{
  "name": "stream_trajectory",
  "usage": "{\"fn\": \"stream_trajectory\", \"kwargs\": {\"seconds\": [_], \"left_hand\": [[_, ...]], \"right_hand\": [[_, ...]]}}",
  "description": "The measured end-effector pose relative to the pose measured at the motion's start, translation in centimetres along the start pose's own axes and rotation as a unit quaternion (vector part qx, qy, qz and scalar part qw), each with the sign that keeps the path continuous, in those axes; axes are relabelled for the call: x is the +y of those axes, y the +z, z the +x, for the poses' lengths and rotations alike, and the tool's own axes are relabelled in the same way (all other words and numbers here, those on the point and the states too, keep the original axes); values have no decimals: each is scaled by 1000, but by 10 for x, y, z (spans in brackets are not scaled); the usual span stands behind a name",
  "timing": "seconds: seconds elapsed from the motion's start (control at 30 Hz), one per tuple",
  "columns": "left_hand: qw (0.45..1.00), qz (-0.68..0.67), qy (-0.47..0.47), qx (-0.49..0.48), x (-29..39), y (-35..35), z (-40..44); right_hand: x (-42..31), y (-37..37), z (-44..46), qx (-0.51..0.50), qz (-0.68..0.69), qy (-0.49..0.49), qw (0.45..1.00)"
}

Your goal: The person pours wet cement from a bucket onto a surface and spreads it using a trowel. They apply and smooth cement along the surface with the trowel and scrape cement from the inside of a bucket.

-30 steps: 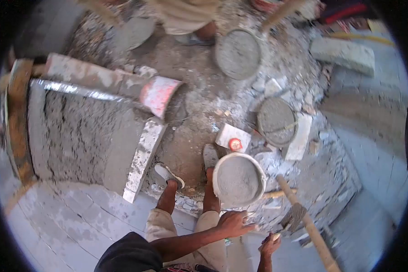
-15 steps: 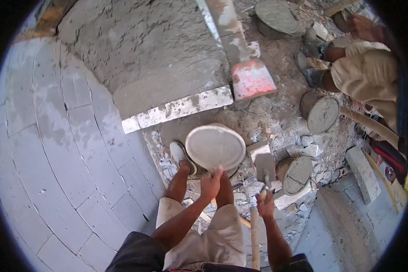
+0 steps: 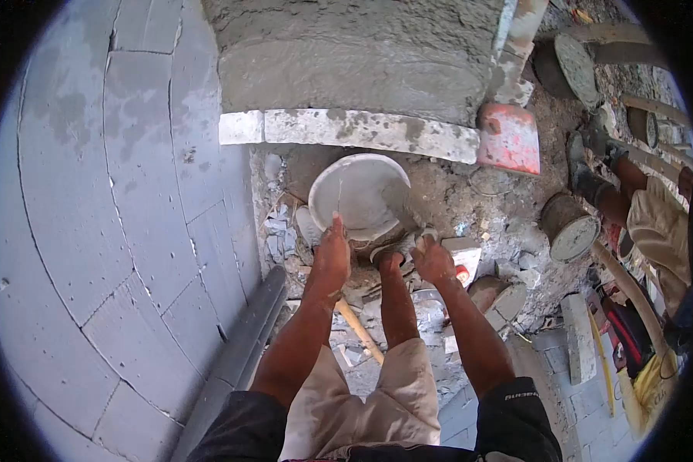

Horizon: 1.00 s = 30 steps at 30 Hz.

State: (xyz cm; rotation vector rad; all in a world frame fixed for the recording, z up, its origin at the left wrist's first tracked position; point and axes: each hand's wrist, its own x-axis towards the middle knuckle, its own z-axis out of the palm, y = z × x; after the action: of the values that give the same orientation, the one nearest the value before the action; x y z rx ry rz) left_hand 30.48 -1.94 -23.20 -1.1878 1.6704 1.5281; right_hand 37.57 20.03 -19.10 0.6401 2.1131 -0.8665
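Observation:
A shallow round basin point(image 3: 354, 192), coated with grey mortar, sits tilted in front of my feet. My left hand point(image 3: 331, 258) is closed on its near rim. My right hand point(image 3: 433, 260) grips a trowel by its handle. The grey blade of the trowel point(image 3: 404, 204) reaches over the right side of the basin and touches or nearly touches its inside. Beyond the basin runs a row of pale blocks point(image 3: 354, 132), edging a bed of wet grey mortar point(image 3: 354, 73).
A grey block wall point(image 3: 123, 215) rises on the left. To the right are a red-and-white stained piece point(image 3: 510, 140), a mortar-filled bucket point(image 3: 571, 229) and another bucket point(image 3: 497, 299). A co-worker in light shorts point(image 3: 658, 223) stands at far right. A wooden handle point(image 3: 358, 331) lies between my legs.
My right hand has brought the trowel leftward from beside the bucket to the basin. My left hand still holds the rim. The view has shifted, with the mortar bed now straight ahead.

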Motion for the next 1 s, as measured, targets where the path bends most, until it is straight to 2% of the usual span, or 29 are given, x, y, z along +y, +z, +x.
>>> {"fn": "stream_trajectory", "kwargs": {"seconds": [0.07, 0.13, 0.17, 0.23, 0.27, 0.33, 0.43, 0.47, 0.5, 0.57, 0.7, 0.77, 0.8, 0.87, 0.93, 1.0], "left_hand": [[1000, -30, -10, 0, 1, -20, 7], [989, -139, 0, -52, -8, -41, 26], [989, -137, -2, -53, -11, -54, 36], [994, -90, -5, -64, -3, -75, 54], [997, -59, 4, -40, 1, -80, 59], [999, -25, 4, -46, -10, -95, 85], [997, 47, 16, -51, -12, -114, 117], [992, 104, 35, -59, -14, -122, 124], [983, 159, 58, -68, -13, -126, 131], [978, 176, 71, -88, -8, -128, 135], [958, 230, 138, -100, 5, -126, 119], [953, 258, 143, -74, 11, -131, 100], [948, 278, 147, -52, 15, -128, 91], [916, 318, 241, -46, 22, -134, 54], [912, 363, 183, -52, 0, -160, 32], [883, 429, 184, -54, -26, -188, -8]], "right_hand": [[-27, -1, 22, -30, -15, 34, 999], [-38, 15, 58, -24, -105, 72, 992], [-40, 25, 79, -24, -105, 74, 991], [-43, 45, 123, -132, -178, 101, 970], [-51, 63, 136, -136, -180, 103, 969], [-70, 89, 155, -156, -112, 47, 980], [-74, 120, 167, -131, -83, 82, 985], [-63, 106, 150, -119, -41, 42, 991], [-49, 107, 137, -121, -44, 43, 991], [-18, 112, 111, -7, -51, -39, 998], [-9, 95, 85, -38, -1, -74, 996], [10, 111, 81, 25, 171, -141, 975], [11, 113, 79, 35, 176, -144, 973], [16, 114, 65, 39, 143, -65, 987], [22, 111, 53, 50, 174, -54, 982], [10, 92, 42, 64, 222, -45, 972]]}}
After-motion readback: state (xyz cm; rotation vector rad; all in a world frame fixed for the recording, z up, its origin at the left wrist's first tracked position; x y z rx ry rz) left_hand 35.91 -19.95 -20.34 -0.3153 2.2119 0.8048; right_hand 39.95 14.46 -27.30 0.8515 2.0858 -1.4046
